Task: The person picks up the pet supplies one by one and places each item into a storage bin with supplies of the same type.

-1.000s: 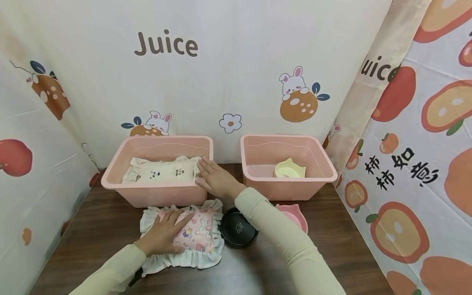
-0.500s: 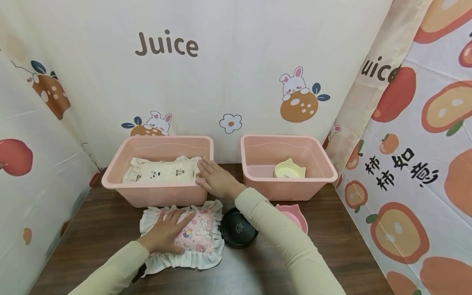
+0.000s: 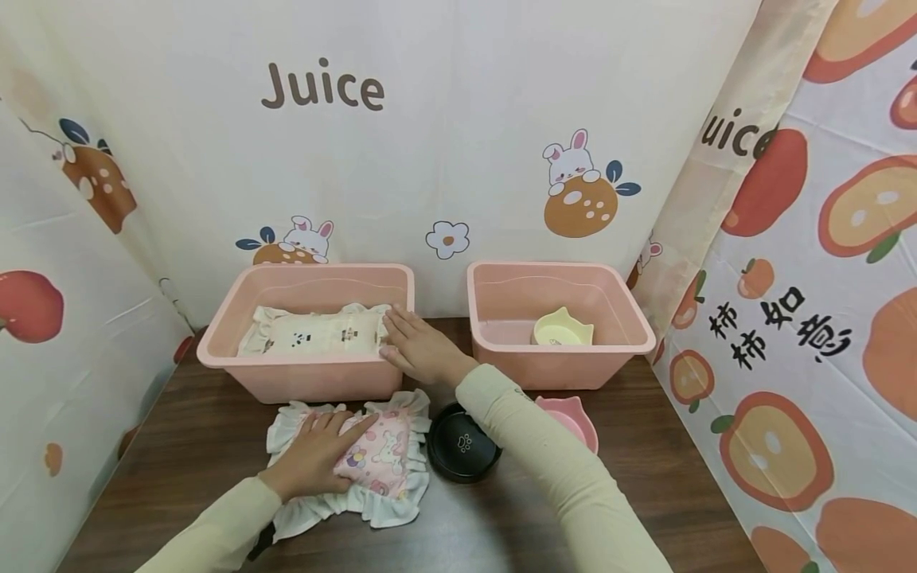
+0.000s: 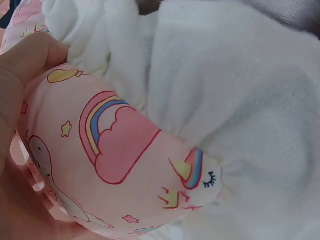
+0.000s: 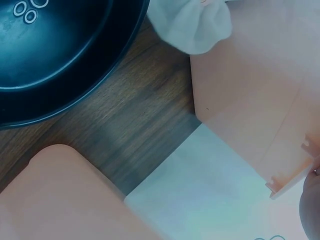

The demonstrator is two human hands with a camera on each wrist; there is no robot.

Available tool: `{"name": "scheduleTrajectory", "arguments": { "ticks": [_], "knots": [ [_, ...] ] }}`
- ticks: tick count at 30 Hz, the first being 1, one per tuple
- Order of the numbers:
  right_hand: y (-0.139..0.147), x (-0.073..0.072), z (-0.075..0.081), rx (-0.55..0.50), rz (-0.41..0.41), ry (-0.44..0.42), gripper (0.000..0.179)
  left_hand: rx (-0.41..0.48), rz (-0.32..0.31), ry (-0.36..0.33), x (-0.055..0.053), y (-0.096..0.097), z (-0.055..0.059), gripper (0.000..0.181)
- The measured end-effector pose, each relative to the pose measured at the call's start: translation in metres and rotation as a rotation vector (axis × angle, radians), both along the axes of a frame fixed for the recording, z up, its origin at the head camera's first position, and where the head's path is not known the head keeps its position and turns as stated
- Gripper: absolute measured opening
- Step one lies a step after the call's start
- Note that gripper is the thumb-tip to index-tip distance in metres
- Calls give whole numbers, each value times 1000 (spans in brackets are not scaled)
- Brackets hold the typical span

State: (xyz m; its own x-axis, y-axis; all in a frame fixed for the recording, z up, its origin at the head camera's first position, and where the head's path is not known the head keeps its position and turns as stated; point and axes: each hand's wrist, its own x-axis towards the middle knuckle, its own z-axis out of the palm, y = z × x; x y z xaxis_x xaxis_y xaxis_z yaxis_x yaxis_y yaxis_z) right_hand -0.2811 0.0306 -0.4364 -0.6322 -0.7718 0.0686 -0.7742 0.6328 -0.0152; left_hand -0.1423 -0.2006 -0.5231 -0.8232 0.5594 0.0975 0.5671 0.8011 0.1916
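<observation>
In the head view my left hand grips a small pink cushion with a white frilled edge, lying on the table in front of the left pink bin. The left wrist view shows thumb and fingers squeezing the printed cushion, which bulges between them. My right hand lies over the right rim of that bin, fingers straight. A cream frilled cushion sits inside the bin, its right end beside those fingers. Only a sliver of the right hand shows in the right wrist view.
A black round bowl with a paw print stands right of the pink cushion. Partly behind the right sleeve is a pink cat-eared bowl. The right pink bin holds a yellow cat-eared bowl. A printed curtain closes off the back.
My left hand has squeezed the pink cushion, which now bunches up, its right edge drawn slightly left from the black bowl. The right hand has stayed at the bin rim.
</observation>
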Motion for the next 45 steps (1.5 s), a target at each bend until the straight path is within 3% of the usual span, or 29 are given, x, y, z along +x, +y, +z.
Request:
{"name": "scheduleTrajectory", "arguments": {
  "ticks": [11,19,34,45],
  "knots": [
    [1,-1,-1,12,-3,4,65,-20,18,17,12,-13,17,103],
    [2,-1,-1,1,6,-8,64,-3,30,96,19,-25,31,105],
    [1,0,1,-2,0,-11,64,-21,69,58,39,-48,92,103],
    [0,0,2,5,-7,-22,64,-10,66,110,42,-62,128,107]
  ]
}}
